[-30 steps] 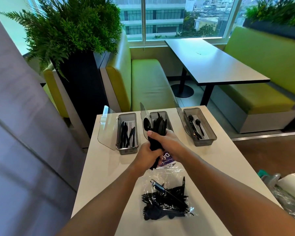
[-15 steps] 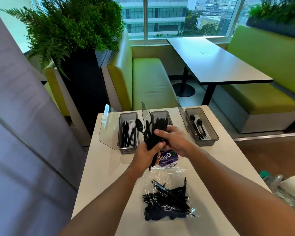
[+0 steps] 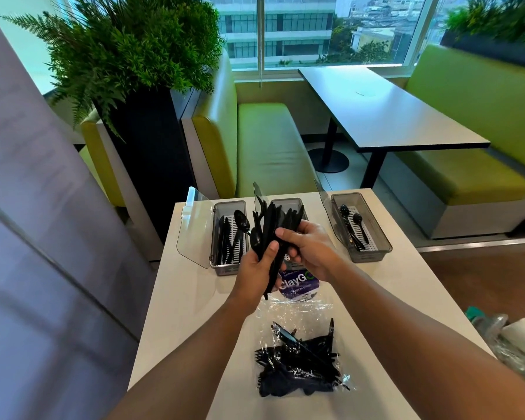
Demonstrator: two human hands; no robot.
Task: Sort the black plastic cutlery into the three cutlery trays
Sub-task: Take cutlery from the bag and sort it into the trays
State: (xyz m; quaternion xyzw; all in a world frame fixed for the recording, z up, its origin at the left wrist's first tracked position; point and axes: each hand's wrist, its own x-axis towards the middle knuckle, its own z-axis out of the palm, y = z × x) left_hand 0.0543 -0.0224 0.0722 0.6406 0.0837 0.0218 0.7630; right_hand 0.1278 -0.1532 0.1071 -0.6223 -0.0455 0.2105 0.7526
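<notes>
Closest to you on the counter (image 3: 191, 316) there's the clear bag (image 3: 300, 368) with a good heap of black cutlery in it, so you're nowhere near done, I'd say somewhere in the middle. Just past it is a purple ClayGo label (image 3: 299, 284), partly hidden under your hands. Your left hand (image 3: 253, 268) has its fingers wrapped round the handle end of a mixed bundle (image 3: 275, 225), thumb pressed up against it, and your right hand (image 3: 314, 250) is pinching into the upper part of that bundle, fingers curled on a few pieces like you're picking out one kind. A spoon (image 3: 242, 221) sticks out the left side of the fan. Behind that, all three trays sit with lids flipped open: the left tray (image 3: 225, 269) has a bunch of dark pieces (can't tell which kind), the middle tray (image 3: 285, 202) is mostly blocked by the bundle, and the right tray (image 3: 373, 257) holds a couple of spoons. Next move, I reckon: pull one type clean out with the right hand and drop it in the matching tray, keeping the left grip tight so nothing slides out.
</notes>
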